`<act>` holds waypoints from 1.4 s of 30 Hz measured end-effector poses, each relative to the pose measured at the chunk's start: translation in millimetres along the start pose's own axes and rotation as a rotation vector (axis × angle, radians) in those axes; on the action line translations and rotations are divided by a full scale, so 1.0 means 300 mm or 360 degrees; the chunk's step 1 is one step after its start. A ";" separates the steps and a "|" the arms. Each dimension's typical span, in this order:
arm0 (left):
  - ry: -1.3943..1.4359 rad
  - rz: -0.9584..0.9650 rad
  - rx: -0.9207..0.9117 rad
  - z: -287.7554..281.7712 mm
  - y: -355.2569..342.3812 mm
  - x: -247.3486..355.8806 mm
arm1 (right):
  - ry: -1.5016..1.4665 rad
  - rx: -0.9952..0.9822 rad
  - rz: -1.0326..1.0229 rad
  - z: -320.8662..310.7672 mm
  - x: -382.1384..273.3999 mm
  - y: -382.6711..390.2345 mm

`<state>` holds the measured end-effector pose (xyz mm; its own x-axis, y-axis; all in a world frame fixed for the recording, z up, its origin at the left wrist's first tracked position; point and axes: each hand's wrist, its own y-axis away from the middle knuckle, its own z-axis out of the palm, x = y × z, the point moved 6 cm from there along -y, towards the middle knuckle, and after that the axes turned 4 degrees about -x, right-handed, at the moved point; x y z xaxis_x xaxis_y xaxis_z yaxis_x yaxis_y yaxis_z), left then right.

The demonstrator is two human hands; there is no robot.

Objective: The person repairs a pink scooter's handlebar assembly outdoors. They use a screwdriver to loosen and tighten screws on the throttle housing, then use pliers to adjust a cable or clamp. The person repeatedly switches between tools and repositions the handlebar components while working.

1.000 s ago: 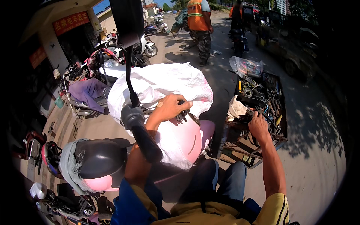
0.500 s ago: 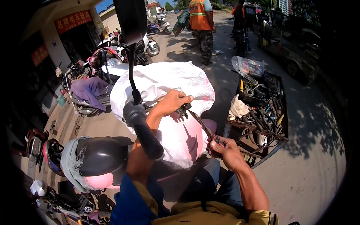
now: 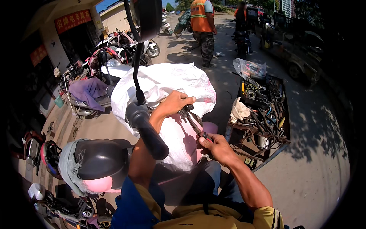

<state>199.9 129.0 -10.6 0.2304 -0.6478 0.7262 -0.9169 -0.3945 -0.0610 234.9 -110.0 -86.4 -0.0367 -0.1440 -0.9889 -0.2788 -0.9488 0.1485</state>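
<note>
My left hand [image 3: 176,102] is closed on a small dark part with prongs [image 3: 186,110], which it holds above the white plastic sheet [image 3: 164,78]. In my right hand [image 3: 216,147], lower and to the right, are long-nosed pliers [image 3: 195,126] with red and black handles. Their jaws point up and left and reach the underside of the dark part; whether they grip it I cannot tell. Below both hands is a pink scooter body panel [image 3: 179,133], partly covered by the sheet. The scooter's black handlebar grip [image 3: 152,139] stands across my left forearm.
A crate of tools and loose parts [image 3: 288,114] stands to the right, with a pale cloth [image 3: 239,110] at its near left edge. The scooter's mirror [image 3: 148,19] rises ahead. A black seat [image 3: 103,158] lies left. Beyond are parked scooters [image 3: 87,91] and a person in an orange vest [image 3: 201,17].
My right hand has moved up and left with the pliers, bringing the jaws closer under the dark part. My left hand stays nearly in place. The whole view has shifted slightly.
</note>
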 end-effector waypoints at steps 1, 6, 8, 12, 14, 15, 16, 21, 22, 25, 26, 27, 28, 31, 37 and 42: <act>-0.0026 0.0001 -0.0007 0.002 0.004 0.015 | 0.0009 -0.0001 -0.0001 -0.003 0.000 0.001; -0.0059 -0.0007 0.0022 0.000 0.006 0.009 | 0.0089 -0.0012 0.0034 -0.004 -0.028 0.005; -0.0063 -0.0011 0.0019 0.002 0.009 0.022 | 0.0112 -0.0023 0.0047 -0.012 -0.025 0.004; -0.0072 -0.0004 0.0007 -0.003 0.014 0.036 | 0.0149 -0.0031 0.0088 -0.018 -0.018 0.005; -0.0061 -0.0014 0.0004 -0.002 0.009 0.024 | 0.0116 -0.0034 0.0081 -0.015 -0.014 -0.006; -0.0054 -0.0015 0.0009 -0.001 0.007 0.019 | 0.0100 -0.0035 0.0077 -0.012 -0.013 -0.011; -0.0051 -0.0015 0.0015 0.000 0.008 0.018 | 0.0076 -0.0032 0.0071 -0.008 -0.017 -0.012; -0.0035 -0.0020 0.0015 0.003 0.008 0.016 | -0.0045 -0.0027 0.0078 0.005 -0.025 -0.025; -0.0023 -0.0025 0.0016 0.004 0.005 0.009 | -0.0044 -0.0041 0.0074 0.007 -0.024 -0.027; -0.0089 -0.0051 0.0029 0.006 -0.002 -0.002 | -0.0036 -0.0076 0.0070 0.006 -0.014 -0.032; -0.0127 -0.0060 0.0032 0.007 -0.002 0.004 | -0.0030 -0.0083 0.0076 0.002 -0.006 -0.036; -0.0098 -0.0056 0.0033 0.008 -0.001 0.010 | -0.0023 -0.0088 0.0082 0.000 -0.002 -0.038; -0.0072 -0.0054 0.0037 0.007 0.002 0.010 | -0.0050 -0.0073 0.0069 0.002 -0.005 -0.038; -0.0032 -0.0052 0.0028 0.006 0.007 0.015 | -0.0108 -0.0055 0.0048 0.009 -0.013 -0.039; -0.0072 -0.0045 0.0048 0.008 0.014 0.030 | -0.0423 -0.0153 0.0117 0.028 0.001 -0.048; 0.0003 -0.0035 0.0066 0.007 0.001 0.010 | -0.0318 -0.0131 0.0059 0.029 0.021 -0.068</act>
<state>201.0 125.4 -9.8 0.2495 -0.6375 0.7290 -0.8972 -0.4354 -0.0737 231.9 -89.0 -95.9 -0.2370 -0.1286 -0.9630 -0.1949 -0.9647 0.1768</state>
